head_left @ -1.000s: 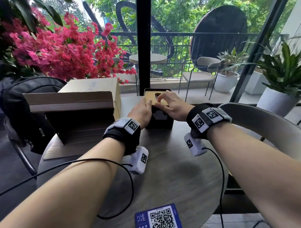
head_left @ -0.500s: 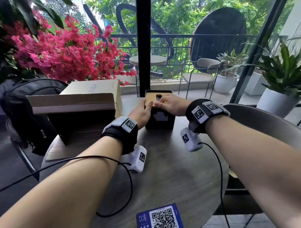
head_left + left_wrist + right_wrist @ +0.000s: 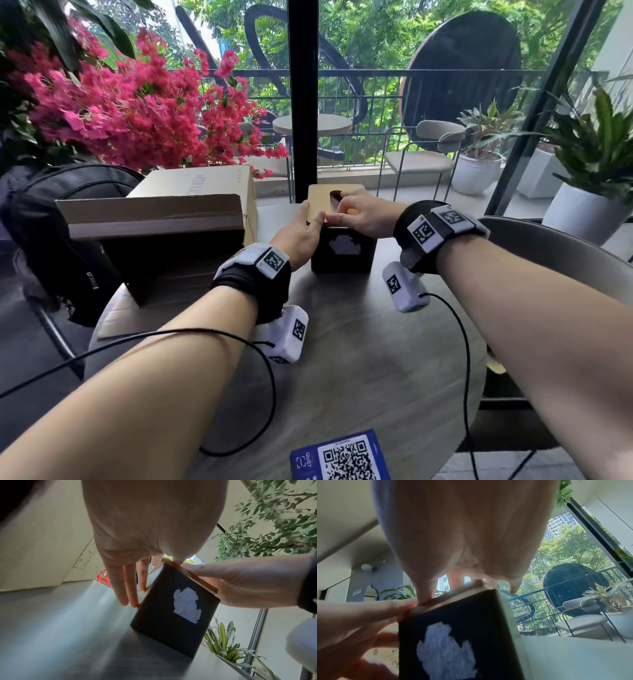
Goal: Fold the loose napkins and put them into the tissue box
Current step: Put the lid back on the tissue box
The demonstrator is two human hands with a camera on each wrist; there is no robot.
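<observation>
The black tissue box (image 3: 343,262) stands at the far middle of the round table (image 3: 359,359). White napkins (image 3: 343,245) show through its cloud-shaped window. A wooden lid (image 3: 320,198) with an oval slot lies on top. My left hand (image 3: 301,233) clasps the box's upper left edge, thumb on the lid, with its straight fingers (image 3: 126,588) down the left wall. My right hand (image 3: 356,214) pinches the lid at the slot between thumb and forefinger. In the wrist views the box (image 3: 171,615) (image 3: 453,635) fills the centre, and both thumbs meet at the lid (image 3: 453,601).
An open cardboard box (image 3: 154,219) stands left of the tissue box, with a black backpack (image 3: 51,222) beyond it. A blue QR card (image 3: 342,459) lies at the table's near edge. A grey chair (image 3: 548,253) is at the right, and the window post (image 3: 303,102) behind.
The right hand has gone from lying flat over the lid to pinching it at the slot. The wood now covers the dark rim that framed it before. The left hand stays put.
</observation>
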